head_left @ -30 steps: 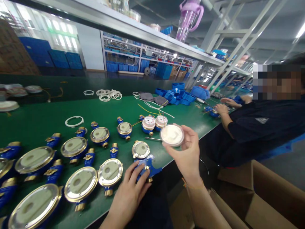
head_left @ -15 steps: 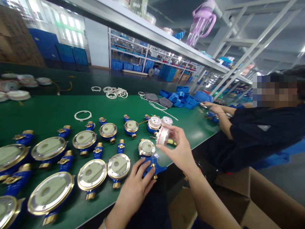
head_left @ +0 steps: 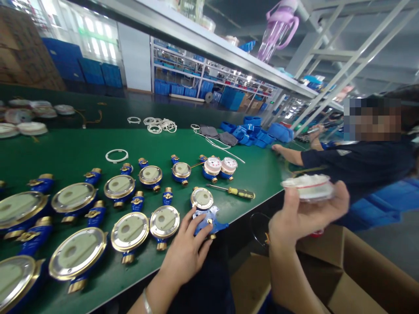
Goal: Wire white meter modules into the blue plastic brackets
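My left hand (head_left: 186, 250) rests on a blue water meter body (head_left: 209, 221) at the near edge of the green table (head_left: 75, 155), fingers curled over it. My right hand (head_left: 299, 216) is off the table to the right, above a cardboard box (head_left: 360, 270), and grips a round white meter insert (head_left: 308, 186) held flat. Several blue and brass water meters (head_left: 129, 231) with round metal tops lie in rows on the table to the left. A yellow-handled screwdriver (head_left: 236, 191) lies near the table edge.
A person in a dark shirt (head_left: 360, 168) works at the table's right end, one hand near blue plastic parts (head_left: 252, 131). White rings (head_left: 160, 125) and grey cloths (head_left: 218, 135) lie further back. Two meters with dials (head_left: 220, 167) stand mid-table. A shelf runs overhead.
My right hand carried the white insert from above the table rightward, off the edge and over the cardboard box, turning it flat. My left hand stayed on the blue meter body.
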A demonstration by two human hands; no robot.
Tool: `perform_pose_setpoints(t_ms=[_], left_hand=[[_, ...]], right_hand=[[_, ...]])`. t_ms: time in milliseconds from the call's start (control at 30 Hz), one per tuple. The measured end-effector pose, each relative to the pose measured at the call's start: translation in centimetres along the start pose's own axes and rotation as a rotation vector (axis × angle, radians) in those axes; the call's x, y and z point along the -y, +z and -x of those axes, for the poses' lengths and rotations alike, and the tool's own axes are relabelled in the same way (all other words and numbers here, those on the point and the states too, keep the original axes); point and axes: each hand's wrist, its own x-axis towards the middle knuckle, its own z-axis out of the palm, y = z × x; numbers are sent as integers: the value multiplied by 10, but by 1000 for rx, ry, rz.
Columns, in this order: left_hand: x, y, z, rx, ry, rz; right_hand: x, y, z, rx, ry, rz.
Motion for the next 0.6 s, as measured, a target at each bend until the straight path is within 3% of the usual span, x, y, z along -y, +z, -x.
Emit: perform_pose_setpoints(t_ms=[100,167,267,367,433,500,600], left_hand=[[-5,7,-3,-50,-8,-54],[-14,10,-10,-26,-49,-123],[-31,0,-29,208,-121,-223],[-34,-29,-54,514,-121,-257],[-24,-48,-74,559,-84,-264],[-8,-60,-95,632,60,-248],[14,-58,-124,758,104,-271]], right_hand=[[-4,-17,2,32,-144,67],[-11,-24,8,93,-143,68],[-24,-29,23,180,-15,23],[-35,-34,36,217,138,-1],[-39,-38,40,207,205,-26],[-40,-41,38,165,278,-54],[-38,-46,27,32,458,-128]])
